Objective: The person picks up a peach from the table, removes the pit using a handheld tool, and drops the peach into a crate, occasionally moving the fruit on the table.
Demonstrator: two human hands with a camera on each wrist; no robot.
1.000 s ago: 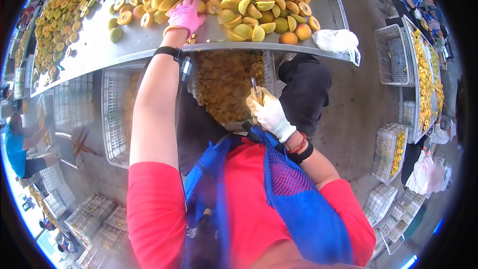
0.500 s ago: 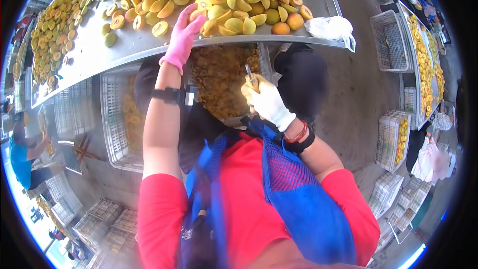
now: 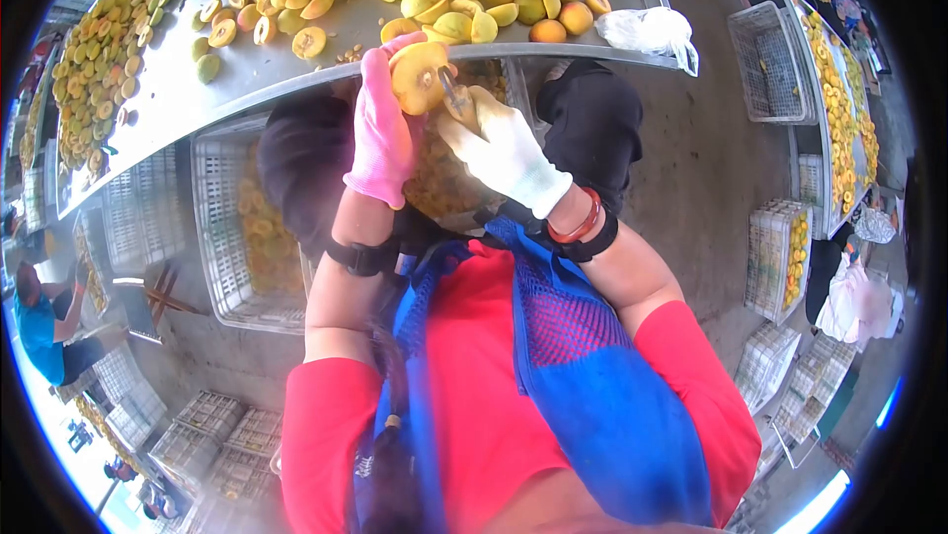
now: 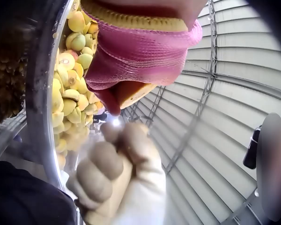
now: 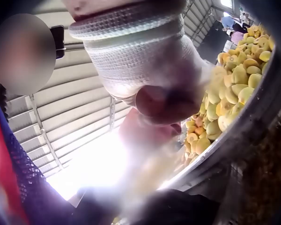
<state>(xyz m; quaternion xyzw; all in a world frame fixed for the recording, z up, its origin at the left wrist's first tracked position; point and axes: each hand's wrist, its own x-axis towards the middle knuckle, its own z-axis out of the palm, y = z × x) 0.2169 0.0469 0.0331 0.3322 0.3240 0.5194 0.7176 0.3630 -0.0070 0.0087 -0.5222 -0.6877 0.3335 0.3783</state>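
Note:
My left hand [image 3: 383, 134], in a pink glove, holds a halved yellow peach [image 3: 418, 77] just off the table's front edge, cut face toward me. In the left wrist view the peach half [image 4: 135, 93] shows only partly beneath the pink glove. My right hand [image 3: 502, 147], in a white glove, grips a small pitting tool [image 3: 454, 97] with a metal tip and a brownish handle. The metal tip is right at the middle of the cut face. In the left wrist view the white-gloved fingers [image 4: 100, 164] are curled, and the tool is hidden there.
Many peach halves [image 3: 454, 25] are heaped on the metal table [image 3: 247, 80]. A white plastic bag [image 3: 647, 32] lies at its right corner. Below stand a crate [image 3: 219, 307] and a container of wet scraps [image 3: 434, 178], between my knees. Other workers and crates are farther off.
My left hand has picked a peach half from the heap and drawn it back toward me. The right hand has moved up with the tool to meet it.

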